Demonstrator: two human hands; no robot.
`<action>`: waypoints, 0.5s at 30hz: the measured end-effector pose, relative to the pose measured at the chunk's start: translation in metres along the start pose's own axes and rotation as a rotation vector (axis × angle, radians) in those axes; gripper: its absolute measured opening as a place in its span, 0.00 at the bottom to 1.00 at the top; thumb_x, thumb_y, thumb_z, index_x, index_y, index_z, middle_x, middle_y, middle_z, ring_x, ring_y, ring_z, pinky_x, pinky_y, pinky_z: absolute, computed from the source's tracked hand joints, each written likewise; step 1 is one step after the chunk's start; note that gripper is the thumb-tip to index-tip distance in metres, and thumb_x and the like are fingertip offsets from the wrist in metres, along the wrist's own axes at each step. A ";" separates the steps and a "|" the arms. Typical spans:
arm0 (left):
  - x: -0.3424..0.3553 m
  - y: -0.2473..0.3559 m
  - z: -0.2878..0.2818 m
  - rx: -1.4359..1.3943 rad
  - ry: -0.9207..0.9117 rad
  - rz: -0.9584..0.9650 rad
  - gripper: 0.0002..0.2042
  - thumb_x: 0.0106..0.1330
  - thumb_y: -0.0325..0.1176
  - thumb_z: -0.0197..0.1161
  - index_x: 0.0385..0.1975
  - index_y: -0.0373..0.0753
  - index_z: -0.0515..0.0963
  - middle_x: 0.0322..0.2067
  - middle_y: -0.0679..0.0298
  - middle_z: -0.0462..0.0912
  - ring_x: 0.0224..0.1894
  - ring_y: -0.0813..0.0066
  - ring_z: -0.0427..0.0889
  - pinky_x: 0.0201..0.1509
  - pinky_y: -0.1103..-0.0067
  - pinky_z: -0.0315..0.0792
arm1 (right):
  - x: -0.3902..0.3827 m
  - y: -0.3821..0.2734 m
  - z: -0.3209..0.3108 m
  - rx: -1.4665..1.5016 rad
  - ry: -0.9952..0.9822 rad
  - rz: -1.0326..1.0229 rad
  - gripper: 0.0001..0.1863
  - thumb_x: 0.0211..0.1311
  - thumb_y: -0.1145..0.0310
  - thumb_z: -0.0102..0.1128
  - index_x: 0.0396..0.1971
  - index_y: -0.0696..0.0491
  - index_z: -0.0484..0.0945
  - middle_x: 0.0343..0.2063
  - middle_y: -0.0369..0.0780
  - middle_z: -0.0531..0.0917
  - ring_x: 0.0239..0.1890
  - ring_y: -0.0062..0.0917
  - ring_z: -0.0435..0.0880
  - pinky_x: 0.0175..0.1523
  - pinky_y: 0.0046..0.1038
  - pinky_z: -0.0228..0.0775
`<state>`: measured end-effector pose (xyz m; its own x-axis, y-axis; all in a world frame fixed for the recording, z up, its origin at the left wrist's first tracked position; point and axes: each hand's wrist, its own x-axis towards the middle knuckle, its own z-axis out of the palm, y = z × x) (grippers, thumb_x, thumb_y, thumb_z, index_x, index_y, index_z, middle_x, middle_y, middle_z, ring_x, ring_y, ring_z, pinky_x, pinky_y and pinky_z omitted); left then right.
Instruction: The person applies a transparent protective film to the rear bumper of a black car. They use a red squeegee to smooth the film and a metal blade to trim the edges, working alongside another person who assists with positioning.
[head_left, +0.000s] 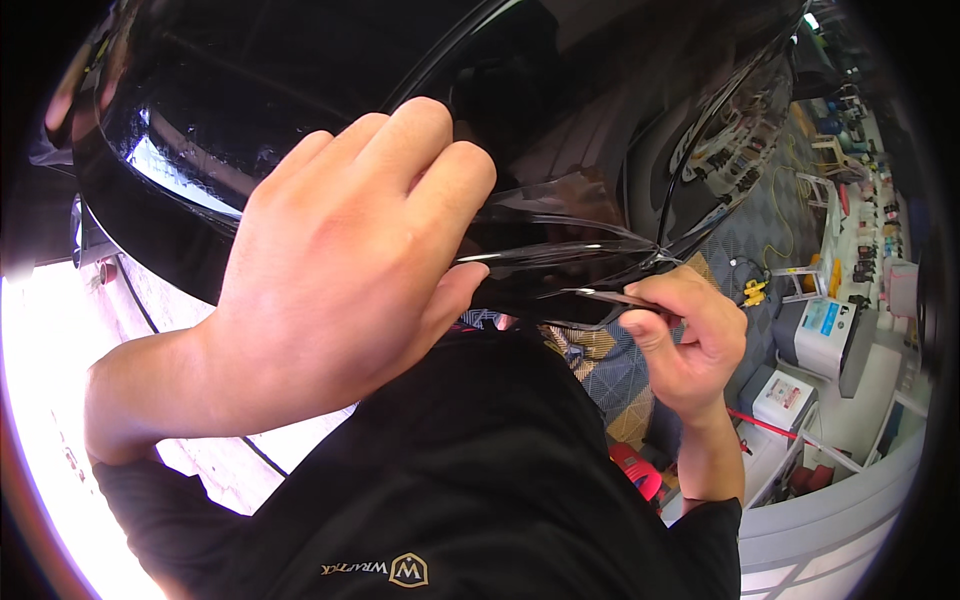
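A glossy black car body panel [330, 60] fills the upper part of the view. Clear film [560, 235] lies over its lower edge, wrinkled and drawn into folds that gather at a point on the right. My left hand [350, 240] is closed with its knuckles up, at the film's left end; the fingertips are hidden behind the hand, and the film seems to run into its grip. Between the thumb and fingers of my right hand [690, 335] is a thin knife [625, 299], its tip pointing left, close to the film's lower edge.
On the right, a yellow plug connector [754, 292] lies on the grey tiled floor [775, 220]. Beyond it stand grey-and-white boxes [822, 330], a white step frame [815, 275] and shelves with many small items. A red object [635, 470] is low, near my right forearm.
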<state>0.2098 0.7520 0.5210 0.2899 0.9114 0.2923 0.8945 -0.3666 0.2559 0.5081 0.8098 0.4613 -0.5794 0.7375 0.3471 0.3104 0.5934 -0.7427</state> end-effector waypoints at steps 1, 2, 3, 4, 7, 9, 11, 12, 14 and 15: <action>0.000 0.001 0.000 -0.002 0.001 0.003 0.25 0.43 0.27 0.86 0.41 0.41 0.78 0.36 0.61 0.74 0.34 0.59 0.79 0.37 0.67 0.73 | 0.001 -0.001 0.001 -0.012 -0.012 -0.016 0.12 0.58 0.71 0.84 0.37 0.56 0.89 0.25 0.37 0.85 0.22 0.21 0.76 0.29 0.23 0.67; 0.000 0.003 0.001 -0.010 0.002 -0.015 0.25 0.43 0.26 0.86 0.40 0.41 0.79 0.36 0.61 0.73 0.34 0.59 0.79 0.36 0.67 0.73 | 0.004 -0.001 0.001 -0.021 -0.032 -0.023 0.11 0.58 0.71 0.85 0.37 0.56 0.89 0.25 0.37 0.85 0.22 0.21 0.76 0.29 0.23 0.67; 0.000 0.003 0.000 -0.018 -0.004 -0.024 0.24 0.43 0.26 0.86 0.39 0.41 0.79 0.35 0.61 0.73 0.33 0.60 0.79 0.35 0.68 0.73 | 0.006 -0.001 0.001 -0.038 -0.061 -0.022 0.11 0.58 0.70 0.85 0.36 0.56 0.89 0.25 0.37 0.85 0.21 0.22 0.76 0.28 0.23 0.67; 0.000 0.004 0.001 -0.023 -0.008 -0.041 0.24 0.42 0.26 0.85 0.39 0.41 0.79 0.35 0.61 0.73 0.32 0.60 0.80 0.34 0.68 0.73 | 0.010 0.000 0.002 -0.031 -0.055 -0.037 0.11 0.57 0.70 0.85 0.35 0.56 0.89 0.25 0.37 0.85 0.21 0.22 0.76 0.28 0.24 0.67; 0.002 0.005 0.001 -0.033 -0.008 -0.055 0.24 0.41 0.24 0.85 0.38 0.40 0.79 0.33 0.62 0.74 0.31 0.61 0.80 0.32 0.69 0.73 | 0.023 0.004 0.000 -0.045 -0.060 -0.073 0.12 0.55 0.71 0.85 0.34 0.56 0.89 0.25 0.37 0.85 0.21 0.24 0.78 0.27 0.25 0.68; 0.004 0.006 0.000 -0.040 -0.025 -0.057 0.25 0.39 0.24 0.86 0.38 0.40 0.79 0.33 0.62 0.75 0.30 0.62 0.81 0.32 0.70 0.73 | 0.031 0.005 -0.002 -0.070 -0.049 -0.109 0.12 0.54 0.71 0.85 0.34 0.56 0.88 0.25 0.37 0.85 0.21 0.26 0.80 0.27 0.26 0.70; 0.009 0.006 -0.003 -0.021 -0.056 -0.047 0.26 0.37 0.24 0.86 0.38 0.40 0.79 0.32 0.62 0.76 0.29 0.63 0.81 0.32 0.70 0.73 | 0.035 0.004 -0.006 -0.082 -0.103 -0.113 0.12 0.54 0.71 0.85 0.34 0.56 0.89 0.25 0.38 0.85 0.22 0.27 0.81 0.27 0.27 0.71; 0.012 0.007 -0.005 -0.006 -0.080 -0.035 0.26 0.36 0.24 0.86 0.38 0.40 0.80 0.31 0.62 0.77 0.28 0.63 0.80 0.31 0.71 0.72 | 0.036 0.003 -0.008 -0.086 -0.130 -0.113 0.12 0.54 0.71 0.85 0.34 0.56 0.89 0.25 0.38 0.85 0.22 0.28 0.82 0.27 0.28 0.71; 0.018 0.008 -0.010 0.032 -0.132 -0.031 0.27 0.35 0.24 0.87 0.38 0.40 0.80 0.31 0.62 0.77 0.27 0.64 0.80 0.31 0.71 0.72 | 0.037 0.002 -0.012 -0.079 -0.201 -0.121 0.12 0.55 0.70 0.84 0.35 0.57 0.88 0.28 0.41 0.89 0.24 0.27 0.82 0.29 0.26 0.72; 0.020 0.011 -0.012 0.052 -0.164 -0.037 0.28 0.34 0.24 0.87 0.38 0.40 0.80 0.30 0.62 0.78 0.27 0.64 0.80 0.30 0.71 0.72 | 0.037 0.002 -0.013 -0.063 -0.222 -0.136 0.13 0.56 0.70 0.83 0.36 0.58 0.88 0.30 0.42 0.90 0.24 0.26 0.83 0.30 0.25 0.72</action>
<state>0.2218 0.7640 0.5412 0.3040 0.9440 0.1279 0.9208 -0.3256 0.2146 0.4969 0.8425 0.4807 -0.7682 0.5644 0.3022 0.2600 0.7063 -0.6584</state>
